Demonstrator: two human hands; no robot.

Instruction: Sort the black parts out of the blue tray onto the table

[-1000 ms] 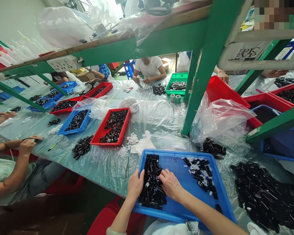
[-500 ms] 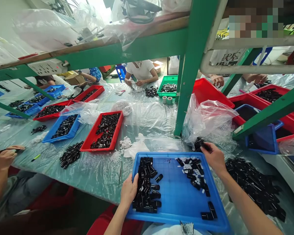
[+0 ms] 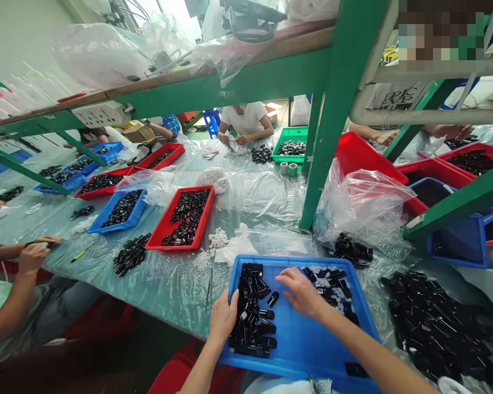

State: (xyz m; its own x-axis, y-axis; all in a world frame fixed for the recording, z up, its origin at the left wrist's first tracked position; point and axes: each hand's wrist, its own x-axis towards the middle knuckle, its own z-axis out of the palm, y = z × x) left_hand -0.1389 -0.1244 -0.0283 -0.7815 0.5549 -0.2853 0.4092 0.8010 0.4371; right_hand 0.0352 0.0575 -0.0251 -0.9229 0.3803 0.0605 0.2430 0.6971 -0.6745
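My left hand grips the left rim of a blue tray, its thumb over the edge. Along that side inside the tray lies a heap of small black plastic parts, with one part apart from the others. My right hand is above the tray's middle, fingers stretched toward the heap and nothing seen in them. Behind it, more black parts mixed with small white pieces fill the tray's far right corner, partly hidden by my hand and forearm. A black part lies near the front right.
A large pile of black parts spreads right of the tray. Behind stand a green post, a plastic bag and a smaller pile. Tweezers and a red tray are left. Co-workers sit around the table.
My right hand has left the small pile behind the tray and come leftward over the tray's middle. My left hand keeps its hold on the rim. The whole view has shifted slightly.
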